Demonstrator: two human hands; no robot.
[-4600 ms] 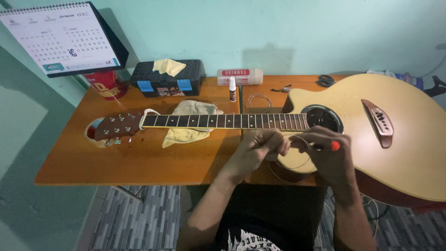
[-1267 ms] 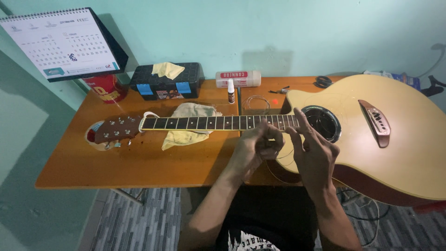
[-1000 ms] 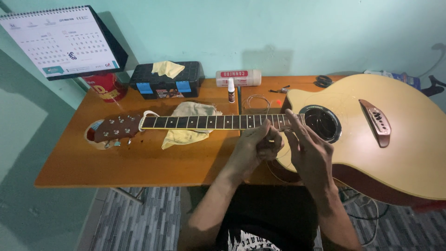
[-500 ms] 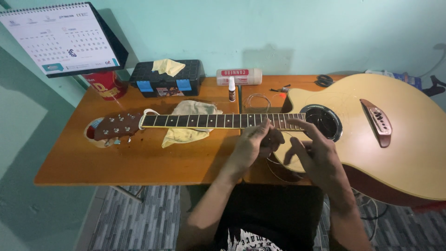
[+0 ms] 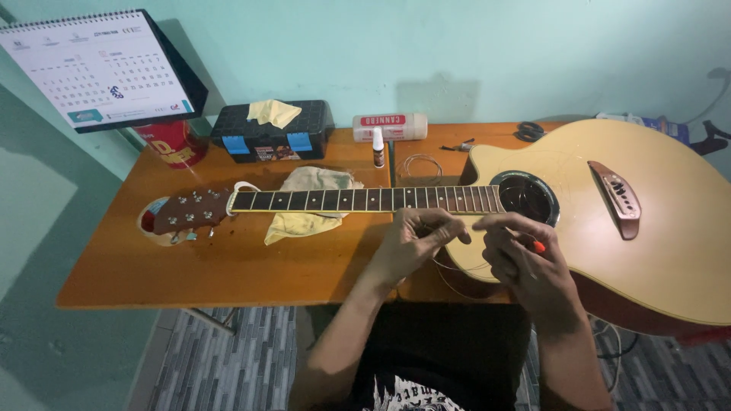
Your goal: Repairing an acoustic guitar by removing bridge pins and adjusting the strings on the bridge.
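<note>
Firstly, containers: a black toolbox (image 5: 272,132) with blue latches, lid closed, contents hidden, a yellow cloth (image 5: 274,111) on top; a red tin (image 5: 170,141) half behind a desk calendar (image 5: 97,67). Acoustic guitar (image 5: 601,213): pale top, dark fretboard, brown bridge, lying flat on the orange table (image 5: 228,266), neck resting on a yellow rag (image 5: 308,205), lower edge cut off by the frame. Left hand (image 5: 411,243) pinches a thin wire string (image 5: 457,268) just below the neck; right hand (image 5: 525,262), beside it over the guitar's shoulder, closes around a small tool (image 5: 538,246), only its orange tip showing. String barely visible.
</note>
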